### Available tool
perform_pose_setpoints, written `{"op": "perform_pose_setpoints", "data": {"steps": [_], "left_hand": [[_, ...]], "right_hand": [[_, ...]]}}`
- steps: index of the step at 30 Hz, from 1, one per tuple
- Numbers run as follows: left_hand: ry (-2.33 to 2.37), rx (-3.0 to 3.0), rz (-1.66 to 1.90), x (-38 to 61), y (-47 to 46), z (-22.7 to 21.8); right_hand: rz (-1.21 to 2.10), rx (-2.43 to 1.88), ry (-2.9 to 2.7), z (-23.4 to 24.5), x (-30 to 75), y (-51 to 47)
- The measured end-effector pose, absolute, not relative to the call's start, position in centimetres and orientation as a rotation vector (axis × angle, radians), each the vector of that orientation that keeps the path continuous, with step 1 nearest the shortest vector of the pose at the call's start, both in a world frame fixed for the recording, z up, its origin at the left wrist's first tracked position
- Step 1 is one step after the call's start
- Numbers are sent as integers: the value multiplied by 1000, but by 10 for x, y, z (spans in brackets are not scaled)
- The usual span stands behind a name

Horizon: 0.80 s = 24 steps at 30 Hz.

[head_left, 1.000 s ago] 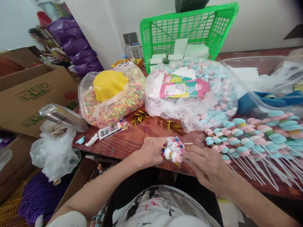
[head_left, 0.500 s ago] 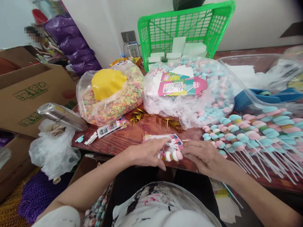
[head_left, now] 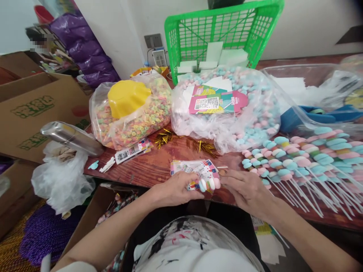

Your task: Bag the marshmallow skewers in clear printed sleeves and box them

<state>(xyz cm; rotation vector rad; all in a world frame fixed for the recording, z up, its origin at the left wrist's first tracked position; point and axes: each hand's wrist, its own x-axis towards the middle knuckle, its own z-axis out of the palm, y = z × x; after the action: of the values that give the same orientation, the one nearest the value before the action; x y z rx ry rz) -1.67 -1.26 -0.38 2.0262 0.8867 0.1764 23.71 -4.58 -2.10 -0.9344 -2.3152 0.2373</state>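
A marshmallow skewer [head_left: 210, 184] in pink, white and blue lies between my hands above the table's front edge. My left hand [head_left: 177, 187] is closed around its left end, where a colourful printed piece, perhaps a wrapper, shows between thumb and fingers. At the pink right end, the fingers of my right hand [head_left: 245, 190] are closed; its grip on the stick is mostly hidden. A thin white stick [head_left: 280, 238] shows below the right forearm, seemingly from this skewer. Just behind the hands lie printed plastic bags [head_left: 184, 165] on the table.
Many marshmallow skewers [head_left: 303, 160] are piled at the right. Behind are a bag of ring candies [head_left: 136, 130] with a yellow bowl [head_left: 127, 99], a bag of marshmallows [head_left: 263, 124] and a green basket [head_left: 170, 49]. At left stand a steel flask [head_left: 70, 138] and cartons [head_left: 56, 102].
My left hand's spread fingers have closed around the skewer's left end. More of the printed bags behind shows now. My right hand has barely moved.
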Motion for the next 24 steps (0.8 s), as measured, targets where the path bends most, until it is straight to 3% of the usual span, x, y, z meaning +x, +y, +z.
{"op": "perform_pose_setpoints", "data": {"steps": [9,17,24], "left_hand": [[740,1588,139,-14,-9,2],[887,1924,1,-9,-14,4],[631,1364,11,-7,-16,2]], "right_hand": [[-30,-795,-2390,-12,236,-57],[-86,-822,-2249,-16,231,-54],[-194,-678,-2433,-8,238,-51]]}}
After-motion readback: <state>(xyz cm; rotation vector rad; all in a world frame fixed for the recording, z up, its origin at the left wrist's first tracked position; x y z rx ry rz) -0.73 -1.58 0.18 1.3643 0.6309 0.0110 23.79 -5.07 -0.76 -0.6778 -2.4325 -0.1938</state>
